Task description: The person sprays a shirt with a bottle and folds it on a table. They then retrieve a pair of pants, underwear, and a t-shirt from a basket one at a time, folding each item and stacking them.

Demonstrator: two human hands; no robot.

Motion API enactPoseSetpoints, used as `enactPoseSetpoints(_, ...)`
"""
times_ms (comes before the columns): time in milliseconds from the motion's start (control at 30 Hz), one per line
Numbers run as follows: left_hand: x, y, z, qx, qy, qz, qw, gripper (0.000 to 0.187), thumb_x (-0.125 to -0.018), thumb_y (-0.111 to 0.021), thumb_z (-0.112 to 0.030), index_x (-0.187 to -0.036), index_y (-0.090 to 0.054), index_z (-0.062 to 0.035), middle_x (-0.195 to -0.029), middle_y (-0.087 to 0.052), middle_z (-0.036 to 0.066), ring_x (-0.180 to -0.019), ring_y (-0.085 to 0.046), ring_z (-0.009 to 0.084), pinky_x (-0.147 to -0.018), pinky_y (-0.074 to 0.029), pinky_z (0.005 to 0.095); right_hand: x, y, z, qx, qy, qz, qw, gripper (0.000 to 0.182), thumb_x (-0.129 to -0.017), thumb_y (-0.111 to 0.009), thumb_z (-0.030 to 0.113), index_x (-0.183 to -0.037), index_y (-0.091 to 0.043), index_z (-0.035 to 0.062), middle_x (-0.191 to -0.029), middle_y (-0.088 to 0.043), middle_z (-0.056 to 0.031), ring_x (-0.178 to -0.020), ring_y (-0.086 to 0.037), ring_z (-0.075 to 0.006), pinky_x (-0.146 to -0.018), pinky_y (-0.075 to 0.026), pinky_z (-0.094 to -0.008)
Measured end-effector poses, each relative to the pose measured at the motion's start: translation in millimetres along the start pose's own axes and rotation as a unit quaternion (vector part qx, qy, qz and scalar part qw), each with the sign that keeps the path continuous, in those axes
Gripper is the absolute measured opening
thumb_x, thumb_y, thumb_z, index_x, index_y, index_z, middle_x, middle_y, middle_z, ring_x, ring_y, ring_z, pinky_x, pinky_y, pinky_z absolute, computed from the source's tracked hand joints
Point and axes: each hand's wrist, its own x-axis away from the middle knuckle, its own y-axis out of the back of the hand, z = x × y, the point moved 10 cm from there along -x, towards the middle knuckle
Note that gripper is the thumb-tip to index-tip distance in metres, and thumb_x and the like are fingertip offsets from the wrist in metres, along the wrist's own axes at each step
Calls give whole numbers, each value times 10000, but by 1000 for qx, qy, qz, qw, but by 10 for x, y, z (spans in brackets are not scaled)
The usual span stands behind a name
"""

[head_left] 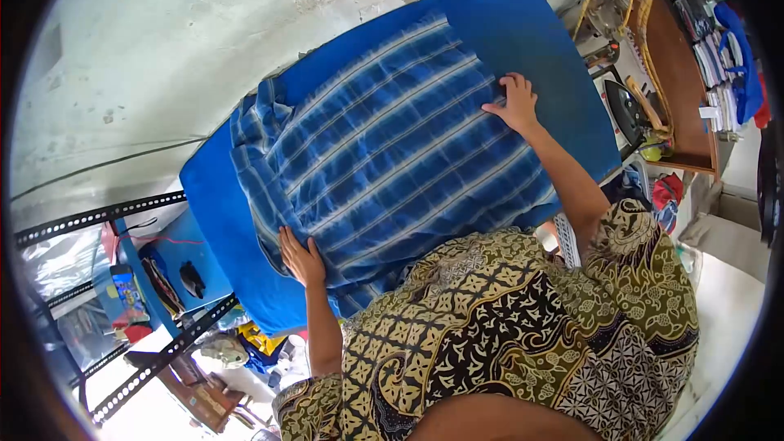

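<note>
Meanwhile, both hands lay open and flat on a plaid shirt (384, 147) spread over a blue board (531, 33): left hand (300, 260) at one edge, right hand (514, 103) opposite.

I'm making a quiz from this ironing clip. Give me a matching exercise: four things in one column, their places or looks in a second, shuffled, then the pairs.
Things
1. left hand
2. right hand
3. iron
4. padded board

Places or looks
A. plain blue, under the shirt
B. flat on the striped shirt, on its edge nearest the person
C. on its stand beyond the board's end, untouched
D. flat on the shirt's edge toward the iron

Pairs: 1-B, 2-D, 3-C, 4-A
</note>
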Motion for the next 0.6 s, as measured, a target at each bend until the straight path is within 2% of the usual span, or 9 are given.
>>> enactPoseSetpoints(33, -24, -17, 5, 5, 2, -5, 1000, 523, -882, -432, -305, -1318, -287, -54, -1369, -295, 139, -1266, -267, 302, -1016, -226, 418, -18, -49, -3, -6, -9, 43, 999, 387, -623, -740, 319, -866, -542, 91, -1078, -459, -60, -1029, -402, -281, -777, -354, -462)
enactPoseSetpoints(67, -32, -37, 7, 9, 6, -4, 1000, 527, -881, -434, -304, -1320, -284, -53, -1371, -292, 138, -1268, -263, 300, -1019, -221, 420, -4, -90, -85, -22, -9, 26, 999, 317, -614, -748, 228, -790, -517, 102, -953, -492, -46, -953, -440, -270, -747, -368, -446)
enactPoseSetpoints(167, -12, -82, 38, 32, 25, 7, 999, 540, -878, -443, -307, -1326, -280, -54, -1379, -282, 130, -1281, -244, 287, -1030, -196, 439, -56, -251, -315, -43, -65, 56, 995, 239, -652, -714, 201, -774, -530, 108, -865, -519, -40, -898, -471, -267, -733, -377, -446)
enactPoseSetpoints(300, 143, 54, -251, -46, 22, -28, 998, 547, -872, -456, -303, -1329, -281, -58, -1389, -266, 121, -1296, -220, 271, -1039, -159, 467, 49, -48, -223, -82, -89, -63, 991, 179, -694, -676, 198, -789, -553, 108, -836, -529, -43, -874, -484, -264, -716, -363, -488)
enactPoseSetpoints(367, 223, -29, -431, -39, -9, 16, 999, 534, -872, -459, -276, -1329, -285, -61, -1401, -248, 110, -1303, -206, 273, -1040, -148, 475, 69, -58, -111, -55, -69, -57, 994, 175, -695, -673, 194, -794, -554, 112, -842, -531, -40, -878, -484, -260, -718, -357, -489)
enactPoseSetpoints(467, 372, -136, -511, 53, -23, 13, 998, 502, -876, -454, -256, -1319, -313, -66, -1407, -240, 100, -1309, -190, 264, -1040, -143, 485, 94, -14, -1, -44, -65, -69, 994, 154, -684, -670, 158, -776, -559, 103, -845, -533, -42, -886, -487, -244, -730, -346, -467)
enactPoseSetpoints(533, 352, -136, -535, 48, -22, 2, 999, 498, -878, -448, -256, -1320, -313, -69, -1405, -245, 100, -1306, -198, 264, -1037, -150, 484, 173, 336, 377, -92, 74, -157, 980, 126, -678, -660, 119, -748, -561, 83, -827, -545, -46, -851, -497, -237, -730, -346, -440)
enactPoseSetpoints(567, 349, -143, -490, 46, -14, -4, 999, 494, -881, -441, -256, -1321, -312, -73, -1403, -251, 100, -1303, -207, 265, -1034, -157, 482, 213, 322, 517, -165, 117, -145, 968, 108, -679, -653, 101, -728, -565, 63, -763, -564, -50, -763, -521, -247, -701, -374, -391)
enactPoseSetpoints(600, 351, -164, -486, 46, -17, -1, 999, 494, -881, -441, -256, -1321, -312, -73, -1403, -251, 100, -1303, -207, 265, -1034, -157, 482, 281, 258, 767, -262, 161, -22, 951, 103, -680, -654, 105, -720, -569, 63, -737, -571, -50, -727, -528, -254, -677, -388, -371)
